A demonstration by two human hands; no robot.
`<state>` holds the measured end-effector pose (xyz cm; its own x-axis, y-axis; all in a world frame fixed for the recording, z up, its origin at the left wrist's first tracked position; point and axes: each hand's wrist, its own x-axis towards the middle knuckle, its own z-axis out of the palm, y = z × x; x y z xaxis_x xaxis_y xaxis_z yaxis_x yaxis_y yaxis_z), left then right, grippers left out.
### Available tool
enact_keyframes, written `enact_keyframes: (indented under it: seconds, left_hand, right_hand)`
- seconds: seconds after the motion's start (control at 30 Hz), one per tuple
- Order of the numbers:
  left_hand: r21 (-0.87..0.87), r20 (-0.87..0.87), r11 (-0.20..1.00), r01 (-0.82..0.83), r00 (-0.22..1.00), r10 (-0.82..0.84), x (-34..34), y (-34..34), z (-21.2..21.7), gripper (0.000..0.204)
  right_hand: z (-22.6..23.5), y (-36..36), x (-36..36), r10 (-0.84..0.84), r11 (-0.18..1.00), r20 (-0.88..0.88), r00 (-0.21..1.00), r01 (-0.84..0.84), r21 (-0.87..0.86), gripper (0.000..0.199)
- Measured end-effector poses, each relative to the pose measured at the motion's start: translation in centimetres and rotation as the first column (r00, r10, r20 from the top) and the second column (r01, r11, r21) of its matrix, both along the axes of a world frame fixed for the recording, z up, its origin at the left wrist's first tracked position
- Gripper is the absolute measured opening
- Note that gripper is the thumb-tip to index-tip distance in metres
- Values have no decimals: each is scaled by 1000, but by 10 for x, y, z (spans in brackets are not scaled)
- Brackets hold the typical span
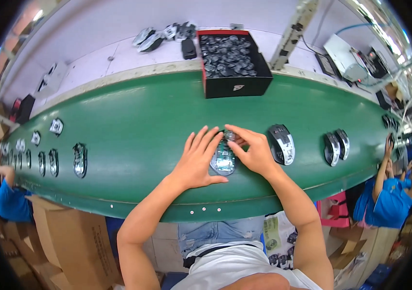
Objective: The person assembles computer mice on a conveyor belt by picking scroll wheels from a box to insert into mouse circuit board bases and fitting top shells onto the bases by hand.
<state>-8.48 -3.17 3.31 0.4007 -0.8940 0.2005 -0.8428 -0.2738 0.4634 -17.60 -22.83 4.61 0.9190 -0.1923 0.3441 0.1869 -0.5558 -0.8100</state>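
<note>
In front of me a mouse base with an exposed green circuit board (225, 162) lies on the green bench. My left hand (194, 162) rests along its left side, fingers stretched and apart, thumb lying near the lower edge. At the upper end of the board, my right hand (256, 150) pinches a small, dark round part that looks like a scroll wheel (229, 136) between thumb and index finger. Whether the wheel is seated cannot be made out. Just right of that hand sits a black and silver mouse shell (282, 144).
A black box (238, 88) of small dark round parts stands beyond my hands. Two mouse shells (336, 147) lie farther right. Several circuit-board bases (80, 160) and small pale parts (56, 126) are at left. Co-workers in blue (385, 200) sit at both ends of the green bench (133, 125).
</note>
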Motion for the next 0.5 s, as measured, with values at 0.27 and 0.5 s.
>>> enact_keyframes:
  seconds: [0.27,0.5]
  left_hand:
    - [-8,19,1000,-31,999,31,0,9,-4,111]
    - [-31,21,999,-27,999,28,-2,4,-8,108]
  right_hand:
    - [9,6,5,-103,969,96,990,122,-216,37]
    - [9,2,4,-56,970,39,998,64,-235,43]
